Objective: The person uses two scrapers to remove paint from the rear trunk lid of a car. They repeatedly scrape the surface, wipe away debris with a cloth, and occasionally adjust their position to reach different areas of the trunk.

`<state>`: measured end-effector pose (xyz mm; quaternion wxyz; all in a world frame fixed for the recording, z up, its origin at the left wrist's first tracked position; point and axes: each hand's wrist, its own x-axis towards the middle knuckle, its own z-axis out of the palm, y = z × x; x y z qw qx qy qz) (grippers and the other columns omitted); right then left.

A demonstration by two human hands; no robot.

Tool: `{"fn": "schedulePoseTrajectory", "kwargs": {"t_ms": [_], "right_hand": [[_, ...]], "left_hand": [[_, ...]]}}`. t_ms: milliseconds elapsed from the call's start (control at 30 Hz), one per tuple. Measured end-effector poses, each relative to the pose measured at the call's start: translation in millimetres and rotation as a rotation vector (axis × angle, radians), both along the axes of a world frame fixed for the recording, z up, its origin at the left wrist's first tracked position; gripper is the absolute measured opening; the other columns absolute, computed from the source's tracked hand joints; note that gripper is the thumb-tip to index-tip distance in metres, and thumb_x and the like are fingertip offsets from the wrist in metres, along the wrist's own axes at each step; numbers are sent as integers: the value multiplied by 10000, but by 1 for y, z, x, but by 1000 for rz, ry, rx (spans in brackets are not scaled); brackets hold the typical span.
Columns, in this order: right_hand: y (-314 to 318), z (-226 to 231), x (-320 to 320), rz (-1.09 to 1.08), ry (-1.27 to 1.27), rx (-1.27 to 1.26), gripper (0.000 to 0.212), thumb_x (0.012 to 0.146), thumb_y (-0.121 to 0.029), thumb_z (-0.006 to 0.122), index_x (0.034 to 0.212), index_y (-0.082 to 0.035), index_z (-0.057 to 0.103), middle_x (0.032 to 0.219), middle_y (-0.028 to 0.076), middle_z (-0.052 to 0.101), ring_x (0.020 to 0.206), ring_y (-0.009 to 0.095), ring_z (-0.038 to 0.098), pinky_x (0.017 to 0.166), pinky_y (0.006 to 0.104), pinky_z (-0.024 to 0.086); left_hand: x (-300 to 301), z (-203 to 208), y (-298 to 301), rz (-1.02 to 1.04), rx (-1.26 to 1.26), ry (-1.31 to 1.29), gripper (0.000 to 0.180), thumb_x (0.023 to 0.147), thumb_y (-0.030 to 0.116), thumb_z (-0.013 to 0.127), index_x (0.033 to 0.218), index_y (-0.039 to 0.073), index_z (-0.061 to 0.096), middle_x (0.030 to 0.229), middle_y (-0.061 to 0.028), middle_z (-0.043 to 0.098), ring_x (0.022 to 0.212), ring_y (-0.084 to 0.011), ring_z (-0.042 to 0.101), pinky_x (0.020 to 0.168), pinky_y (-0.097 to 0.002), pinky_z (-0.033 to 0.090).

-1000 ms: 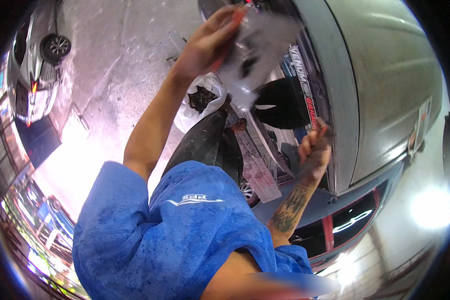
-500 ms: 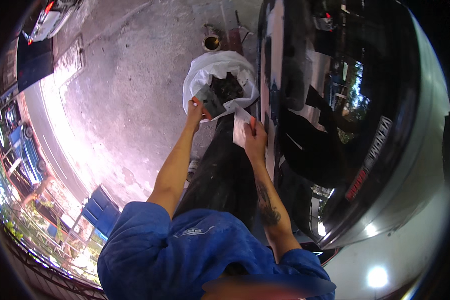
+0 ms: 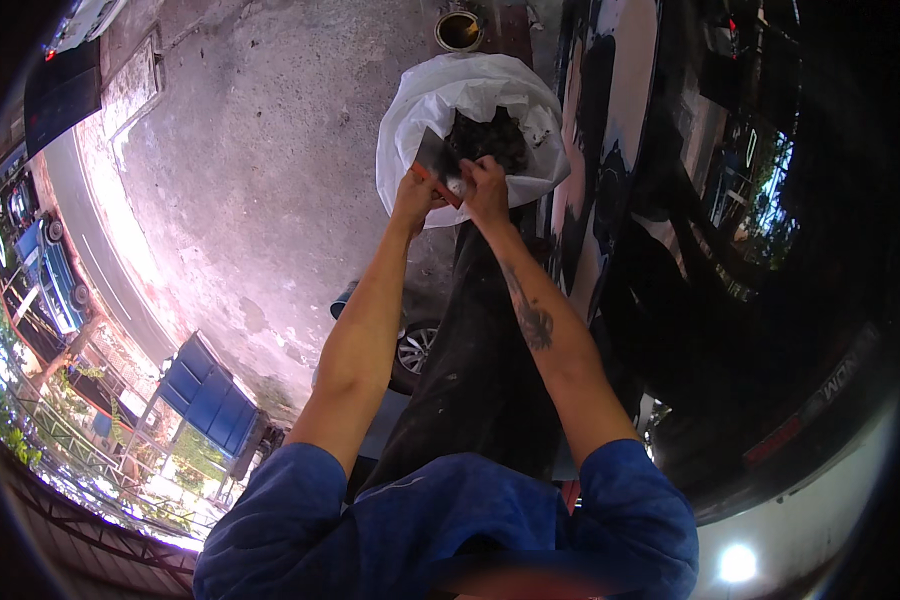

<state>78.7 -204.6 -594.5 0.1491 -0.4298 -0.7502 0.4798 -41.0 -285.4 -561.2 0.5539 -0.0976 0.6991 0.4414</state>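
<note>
My left hand (image 3: 415, 203) is closed on the orange grip of a putty spreader (image 3: 436, 153). Its wide dark blade tilts over the near left part of a white plastic bag (image 3: 407, 105). My right hand (image 3: 486, 188) is beside the blade's right side, fingers bent and pinched together. A small pale patch shows between the two hands, too small to make out. Whatever the right fingers grip is hidden. The bag stands open on the ground, its top folded outward, with dark crumpled waste (image 3: 490, 135) inside.
Beyond the bag stands an open tin (image 3: 458, 31) with dark yellowish contents. Close along my right is a glossy black vehicle (image 3: 710, 330) with a patchy, pale filler-coloured panel (image 3: 620, 95). Concrete floor (image 3: 280, 150) lies to the left. A car wheel (image 3: 416, 346) shows behind my forearms.
My right hand has moved left to meet the left hand's spreader. The pale-bladed, orange-gripped spreader it held is no longer plainly visible. My view has shifted, so the bag appears higher.
</note>
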Motion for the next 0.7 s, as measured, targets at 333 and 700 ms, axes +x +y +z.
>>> {"fn": "schedulePoseTrajectory", "kwargs": {"t_ms": [333, 700], "right_hand": [[27, -23, -19, -448, -217, -98, 312, 896, -264, 552, 746, 0, 624, 785, 244, 594, 733, 406, 570, 672, 496, 427], [5, 36, -6, -587, 289, -1744, 327, 881, -350, 658, 675, -126, 539, 468, -29, 390, 385, 86, 356, 362, 248, 227]], "left_hand": [[-14, 31, -33, 89, -202, 180, 325, 857, 165, 532, 1150, 74, 427, 831, -120, 594, 703, -252, 645, 573, -384, 599], [-59, 25, -35, 374, -341, -418, 118, 816, 97, 428, 811, 64, 541, 603, -10, 451, 465, -114, 417, 403, -206, 347]]}}
